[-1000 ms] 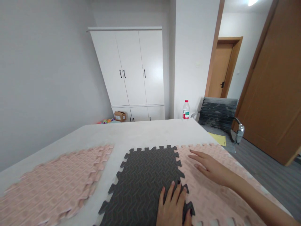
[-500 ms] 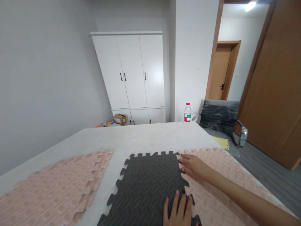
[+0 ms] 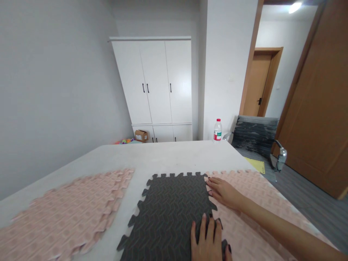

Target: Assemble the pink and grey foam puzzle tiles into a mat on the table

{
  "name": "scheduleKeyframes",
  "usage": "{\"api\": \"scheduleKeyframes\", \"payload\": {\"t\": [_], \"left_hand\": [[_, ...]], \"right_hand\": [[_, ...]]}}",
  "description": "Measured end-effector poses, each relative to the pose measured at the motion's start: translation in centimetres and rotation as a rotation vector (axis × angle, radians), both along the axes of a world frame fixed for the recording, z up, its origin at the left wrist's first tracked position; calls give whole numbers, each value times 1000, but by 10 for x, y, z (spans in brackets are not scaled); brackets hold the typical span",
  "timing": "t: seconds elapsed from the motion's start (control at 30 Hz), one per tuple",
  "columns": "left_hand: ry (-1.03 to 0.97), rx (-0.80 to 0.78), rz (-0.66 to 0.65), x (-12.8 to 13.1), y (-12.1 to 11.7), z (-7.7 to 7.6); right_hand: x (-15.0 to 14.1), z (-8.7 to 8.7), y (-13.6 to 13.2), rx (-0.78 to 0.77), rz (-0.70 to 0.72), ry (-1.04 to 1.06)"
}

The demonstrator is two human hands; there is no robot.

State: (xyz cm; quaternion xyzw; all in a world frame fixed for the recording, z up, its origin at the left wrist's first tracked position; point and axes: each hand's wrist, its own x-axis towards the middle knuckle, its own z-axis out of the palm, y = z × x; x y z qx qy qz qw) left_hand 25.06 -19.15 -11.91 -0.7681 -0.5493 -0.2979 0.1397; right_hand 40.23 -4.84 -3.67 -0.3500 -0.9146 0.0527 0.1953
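Observation:
A dark grey foam mat tile (image 3: pixel 174 206) with toothed edges lies flat on the white table. Its right edge meets a pink foam mat tile (image 3: pixel 252 210); the far part of that seam looks joined, while the nearer part is partly covered by my hands. My left hand (image 3: pixel 208 237) rests open on the grey tile's right side, fingers spread, thumb by the seam. Farther up, my right hand (image 3: pixel 224 192) lies flat on the pink tile with its fingertips at the seam near the far corner.
A stack of pink foam tiles (image 3: pixel 73 210) lies on the left of the white table (image 3: pixel 163 156). A red-capped bottle (image 3: pixel 218 130) stands at the far right corner. Beyond are a dark chair (image 3: pixel 255 132), a white cabinet (image 3: pixel 154 83) and a cardboard box (image 3: pixel 141 136).
The camera view has shifted slightly. My left hand has its thumb more in sight by the seam; my right hand stays almost in place at the far end.

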Motion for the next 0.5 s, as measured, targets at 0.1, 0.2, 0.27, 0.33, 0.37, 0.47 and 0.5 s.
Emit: {"api": "scheduleKeyframes", "payload": {"t": [0.1,0.2,0.27,0.33,0.37,0.47,0.5], "left_hand": [[-24,3,-21,4,0,7],[-34,-140,-70,1,-7,36],[-69,-306,-145,-8,-12,63],[-135,-393,-218,-28,-15,88],[-181,-383,-200,-42,-15,98],[-293,-261,24,-105,-10,116],[-303,-231,122,-131,-9,119]], "right_hand": [[0,-2,-1,15,5,-2],[-1,0,-2,18,7,-3],[0,0,-4,24,1,-11],[0,-1,-5,36,-10,-17],[1,-2,-5,43,-17,-18],[2,-4,-6,55,-35,-15],[2,-4,-6,57,-38,-14]]}}
